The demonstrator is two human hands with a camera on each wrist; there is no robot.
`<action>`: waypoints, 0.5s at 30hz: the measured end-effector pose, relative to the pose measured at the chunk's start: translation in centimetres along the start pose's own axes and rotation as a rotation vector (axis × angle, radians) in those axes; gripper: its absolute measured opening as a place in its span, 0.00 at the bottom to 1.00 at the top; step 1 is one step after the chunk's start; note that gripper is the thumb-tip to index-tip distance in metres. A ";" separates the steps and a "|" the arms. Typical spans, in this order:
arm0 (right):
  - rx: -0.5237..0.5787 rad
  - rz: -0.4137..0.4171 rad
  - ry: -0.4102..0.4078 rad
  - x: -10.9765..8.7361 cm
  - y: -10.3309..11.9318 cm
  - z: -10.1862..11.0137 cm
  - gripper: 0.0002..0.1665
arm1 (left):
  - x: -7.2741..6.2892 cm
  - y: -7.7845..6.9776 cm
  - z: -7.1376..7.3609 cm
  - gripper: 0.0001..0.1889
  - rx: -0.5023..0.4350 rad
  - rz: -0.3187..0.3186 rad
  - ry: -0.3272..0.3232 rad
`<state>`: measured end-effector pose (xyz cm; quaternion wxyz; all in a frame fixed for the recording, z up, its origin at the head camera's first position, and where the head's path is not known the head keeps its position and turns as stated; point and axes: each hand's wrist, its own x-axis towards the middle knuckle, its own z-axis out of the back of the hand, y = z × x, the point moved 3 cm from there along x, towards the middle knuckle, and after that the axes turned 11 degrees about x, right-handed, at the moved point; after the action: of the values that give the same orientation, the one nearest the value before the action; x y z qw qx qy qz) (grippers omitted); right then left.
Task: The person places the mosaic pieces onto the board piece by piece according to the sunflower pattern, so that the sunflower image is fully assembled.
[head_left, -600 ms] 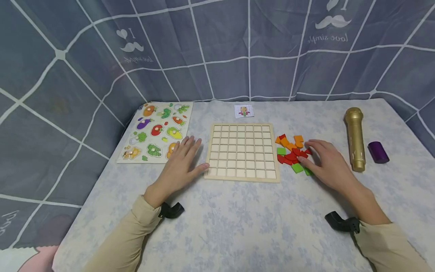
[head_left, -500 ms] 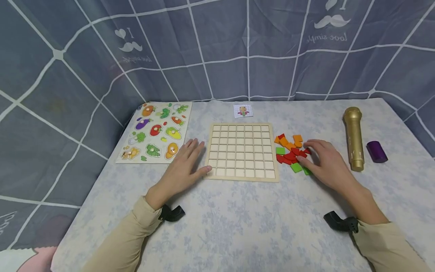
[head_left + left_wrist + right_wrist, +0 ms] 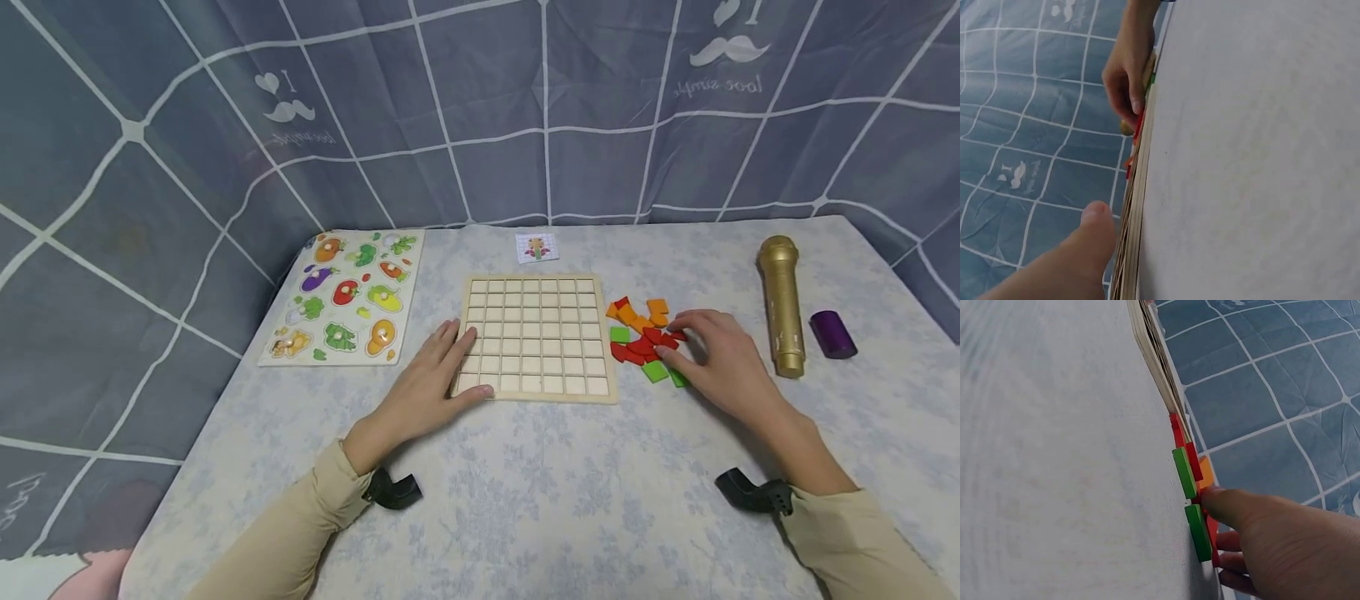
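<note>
A wooden grid board (image 3: 533, 397) with bare square cells lies at the middle of the table. My left hand (image 3: 427, 387) rests at its left side, fingers extended over the rim and thumb at the near-left corner. Right of the board is a loose pile of flat red pieces (image 3: 640, 346), orange pieces (image 3: 626, 314) and green pieces (image 3: 655, 371). My right hand (image 3: 723, 362) is at the pile's right side, thumb and fingers spread apart around a red piece. In the right wrist view, its thumb (image 3: 1229, 506) touches the pile beside a green piece (image 3: 1199, 532); the fingertips are partly hidden.
A small pattern card (image 3: 537, 247) lies behind the board. The vegetable puzzle board (image 3: 401, 329) is at the left. A gold microphone-shaped object (image 3: 782, 308) and a purple cylinder (image 3: 833, 335) are at the right. A grey-blue checked curtain (image 3: 495, 179) hangs behind the table.
My left hand has moved right and nearer, from beside the puzzle board onto the grid board's left edge. The right hand stays at the pile.
</note>
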<state>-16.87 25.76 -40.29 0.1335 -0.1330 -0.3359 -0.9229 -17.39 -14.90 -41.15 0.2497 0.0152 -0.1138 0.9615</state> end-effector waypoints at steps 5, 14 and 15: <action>0.015 0.003 -0.006 0.1 0.0 -0.4 0.23 | 0.2 -0.7 0.5 0.57 0.029 0.012 0.051; 0.029 0.021 -0.018 -0.2 0.2 -0.2 0.19 | 1.2 -2.0 1.1 0.59 0.004 0.055 0.154; 0.031 0.018 -0.017 -0.2 0.3 -0.2 0.19 | 1.1 -1.9 1.0 0.59 0.000 0.056 0.153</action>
<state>-16.67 25.46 -40.33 0.1412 -0.1419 -0.3502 -0.9150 -17.48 -12.95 -39.62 0.2305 -0.0612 -0.0947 0.9665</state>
